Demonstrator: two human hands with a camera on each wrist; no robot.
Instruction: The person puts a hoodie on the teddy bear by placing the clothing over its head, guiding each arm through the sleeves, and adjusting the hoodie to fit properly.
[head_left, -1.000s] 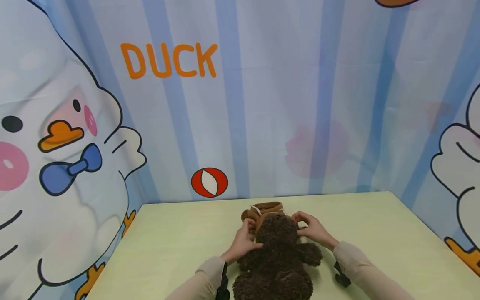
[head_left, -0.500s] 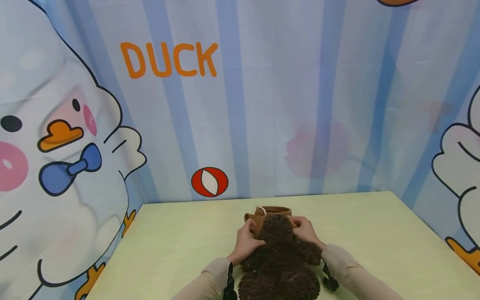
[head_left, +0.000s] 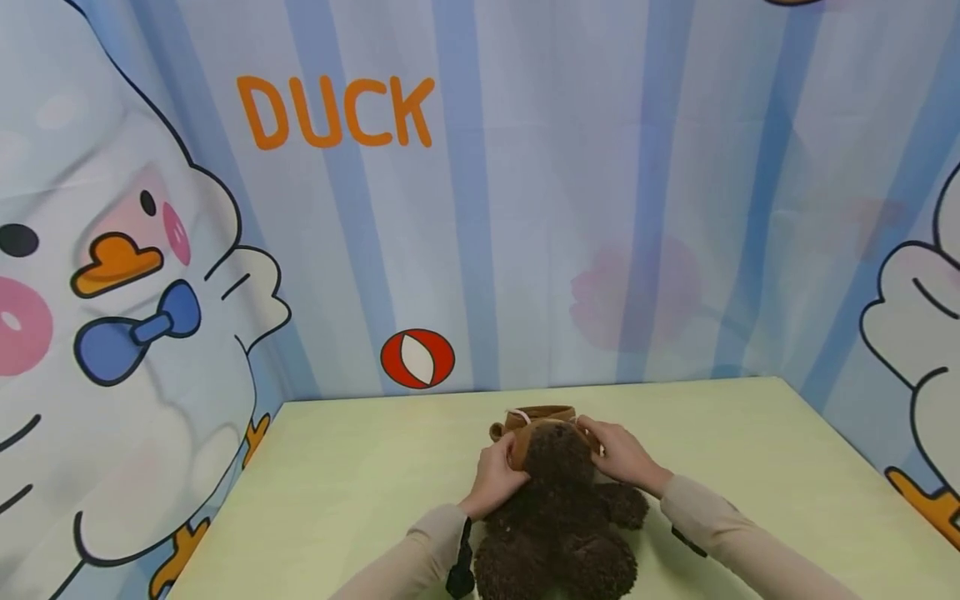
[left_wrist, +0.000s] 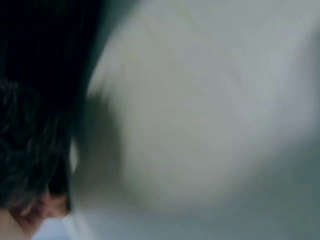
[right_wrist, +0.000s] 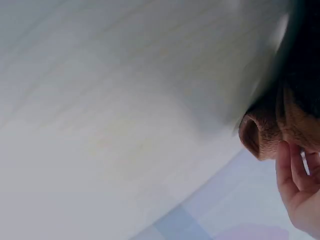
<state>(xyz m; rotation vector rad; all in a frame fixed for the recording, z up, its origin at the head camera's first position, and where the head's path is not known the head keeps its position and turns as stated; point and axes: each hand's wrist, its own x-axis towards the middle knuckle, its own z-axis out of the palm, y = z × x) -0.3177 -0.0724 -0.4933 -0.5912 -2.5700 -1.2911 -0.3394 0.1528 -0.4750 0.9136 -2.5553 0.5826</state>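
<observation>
A dark brown plush toy (head_left: 558, 517) lies on the table with its head away from me. At its head is a small brown doll garment (head_left: 551, 413) with a white cord; part of it lies under or around the head, and which I cannot tell. My left hand (head_left: 495, 479) pinches the garment's edge at the left of the head. On the other side my right hand (head_left: 621, 454) grips its right edge. The right wrist view shows the tube-like end of the garment (right_wrist: 257, 135) beside the right hand's fingers (right_wrist: 284, 167). In the left wrist view the dark plush (left_wrist: 25, 150) is blurred.
The pale yellow table (head_left: 360, 475) runs back to a blue-striped curtain (head_left: 525, 208) with duck prints. Black straps hang at both wrists, the left strap (head_left: 461, 567) close to the plush.
My right hand shifted inward with the garment's edge, then slightly back outward and up. The left hand stayed at the left edge. The garment sits closer around the head, and the plush shifted slightly.
</observation>
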